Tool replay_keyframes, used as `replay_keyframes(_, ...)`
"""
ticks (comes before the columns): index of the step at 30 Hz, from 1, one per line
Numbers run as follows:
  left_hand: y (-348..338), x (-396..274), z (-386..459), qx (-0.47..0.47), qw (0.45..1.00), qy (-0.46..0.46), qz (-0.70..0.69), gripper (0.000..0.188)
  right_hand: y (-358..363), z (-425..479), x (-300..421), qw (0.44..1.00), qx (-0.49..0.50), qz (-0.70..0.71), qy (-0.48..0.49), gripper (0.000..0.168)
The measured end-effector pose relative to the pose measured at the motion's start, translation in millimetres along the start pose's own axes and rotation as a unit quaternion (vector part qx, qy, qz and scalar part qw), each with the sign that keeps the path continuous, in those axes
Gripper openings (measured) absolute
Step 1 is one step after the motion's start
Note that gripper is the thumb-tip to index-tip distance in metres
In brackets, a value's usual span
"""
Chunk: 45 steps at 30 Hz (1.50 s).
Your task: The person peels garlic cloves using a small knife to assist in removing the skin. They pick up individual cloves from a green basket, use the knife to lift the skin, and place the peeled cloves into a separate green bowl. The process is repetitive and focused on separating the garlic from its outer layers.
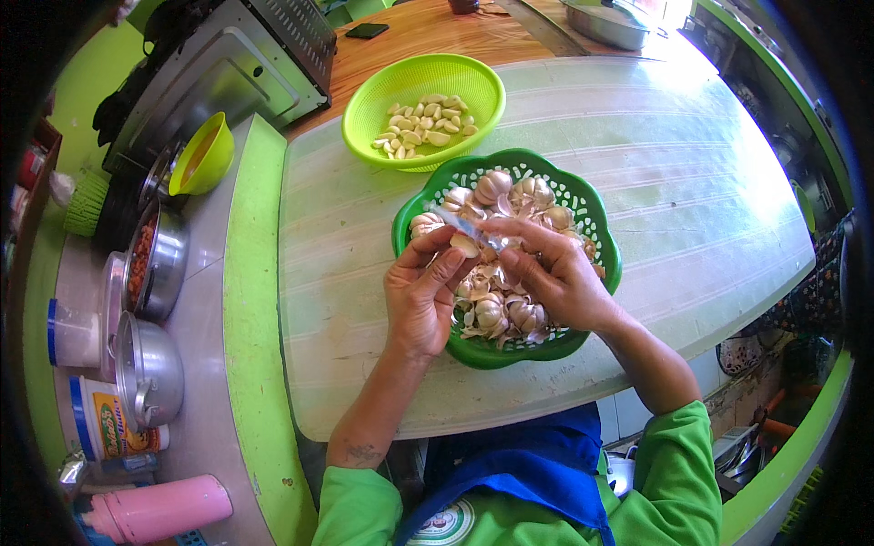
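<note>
My left hand (427, 293) holds a garlic clove (465, 246) between thumb and fingers. In my right hand (546, 266) is a small knife (464, 225), its blade pointing up and left, close to the clove. Both hands are over a dark green plastic basket (610, 273) with a scalloped rim. Whole garlic bulbs (491, 310) and loose papery skins lie in it, partly hidden by my hands. Just behind it stands a lime green mesh basket (491, 89) with many peeled garlic cloves (427, 123).
The baskets stand on a table with a plastic cover (683, 205). A metal oven (225, 68) is at the back left. On the left counter are a lime bowl (212, 157), metal pots (153, 368) and a pink bottle (164, 508). A phone (367, 31) and a lidded pan (608, 27) lie farther back.
</note>
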<state>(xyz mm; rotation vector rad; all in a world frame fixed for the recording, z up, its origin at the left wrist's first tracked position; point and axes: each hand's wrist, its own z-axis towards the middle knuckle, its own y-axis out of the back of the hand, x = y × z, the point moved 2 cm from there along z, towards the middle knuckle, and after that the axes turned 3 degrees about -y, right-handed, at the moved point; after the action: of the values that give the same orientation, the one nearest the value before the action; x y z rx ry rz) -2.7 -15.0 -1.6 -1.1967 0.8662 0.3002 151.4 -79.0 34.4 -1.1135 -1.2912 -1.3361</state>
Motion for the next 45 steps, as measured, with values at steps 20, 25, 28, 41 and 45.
replay_keyframes(20, 5, 3, 1, -0.001, 0.991, -0.098, 0.088, 0.031, -4, 0, -4, 0.996, 0.053, -0.007, 0.068, 0.036)
replay_keyframes(25, -6, -3, 0, -0.024, 0.995, -0.066, 0.073, 0.029, 2, 3, -9, 0.998, 0.007, 0.050, -0.023, 0.032)
replay_keyframes(28, -6, -7, 2, -0.013, 0.998, -0.049, 0.042, 0.027, 5, 5, -10, 0.997, -0.018, 0.070, -0.033, 0.033)
replay_keyframes(41, 2, -5, 4, -0.022, 0.997, -0.032, 0.066, 0.023, 6, 4, -10, 0.994, -0.101, 0.034, 0.025, 0.025)
replay_keyframes(45, 1, -4, 5, -0.017, 0.996, -0.037, 0.073, 0.022, 11, 6, -5, 0.996, -0.079, -0.015, 0.045, 0.034)
